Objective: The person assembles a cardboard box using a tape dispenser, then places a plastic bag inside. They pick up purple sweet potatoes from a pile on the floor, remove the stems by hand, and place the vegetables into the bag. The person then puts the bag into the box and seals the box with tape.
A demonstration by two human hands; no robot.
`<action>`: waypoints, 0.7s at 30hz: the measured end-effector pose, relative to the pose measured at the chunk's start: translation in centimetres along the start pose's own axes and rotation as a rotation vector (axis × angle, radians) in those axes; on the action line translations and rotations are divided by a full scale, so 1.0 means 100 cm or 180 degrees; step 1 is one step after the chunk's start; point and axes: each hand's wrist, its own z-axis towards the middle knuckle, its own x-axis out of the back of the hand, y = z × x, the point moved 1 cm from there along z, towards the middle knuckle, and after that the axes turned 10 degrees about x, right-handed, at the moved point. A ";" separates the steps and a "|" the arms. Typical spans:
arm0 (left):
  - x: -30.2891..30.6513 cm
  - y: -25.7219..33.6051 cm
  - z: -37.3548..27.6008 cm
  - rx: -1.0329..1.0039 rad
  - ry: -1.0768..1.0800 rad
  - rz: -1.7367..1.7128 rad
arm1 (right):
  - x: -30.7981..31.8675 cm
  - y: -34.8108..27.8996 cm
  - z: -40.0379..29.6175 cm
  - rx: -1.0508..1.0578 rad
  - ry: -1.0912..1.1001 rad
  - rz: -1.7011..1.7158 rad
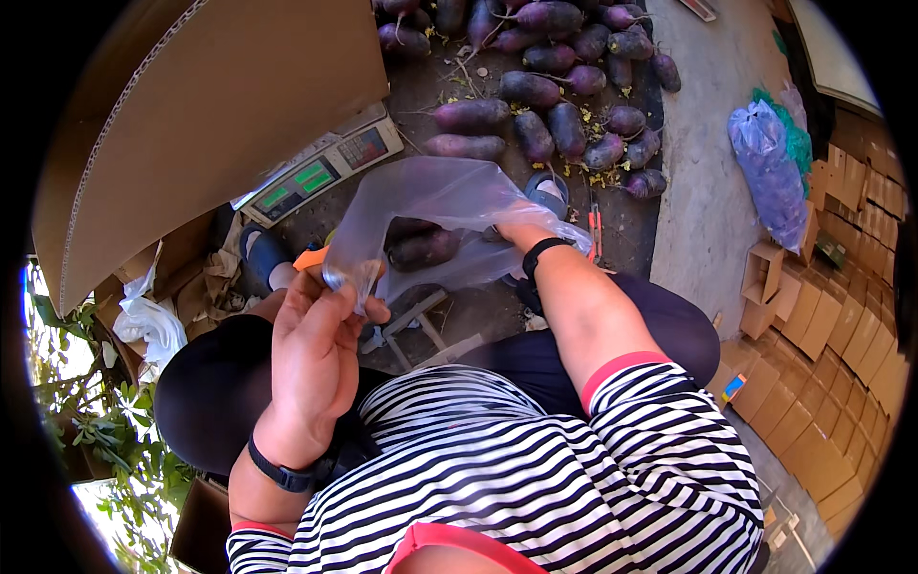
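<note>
A clear plastic bag (430, 183) is stretched between my two hands. My left hand (323, 308) pinches its near left edge between thumb and fingers; something orange (310, 258) shows behind these fingers. At the bag's right end, the plastic partly covers my right hand (527, 215), whose fingers are hard to make out. Through the bag's opening appears a dark purple radish (424, 250), with another partly hidden behind it. More purple radishes (470, 115) lie on the ground beyond the bag. Red-handled scissors or pliers (595, 229) lie right of my right hand.
A digital scale (319, 176) stands at the left beside a large cardboard box (237, 93). Between my legs is a small stool or frame (419, 323). Filled blue bags (767, 165) lie at the right, near stacked small cardboard boxes (803, 402). White plastic (150, 323) hangs at the left.
</note>
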 end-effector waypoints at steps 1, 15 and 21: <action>0.000 0.000 -0.001 0.0009 -0.0019 0.0039 | 0.002 0.005 0.000 0.0140 -0.0132 -0.0178; 0.004 0.000 -0.012 0.0450 0.0029 0.0444 | 0.149 -0.031 0.076 0.1587 0.1772 -0.1187; -0.001 0.005 -0.011 0.0546 0.0081 0.0222 | 0.113 -0.048 0.128 0.1235 0.1362 -0.1332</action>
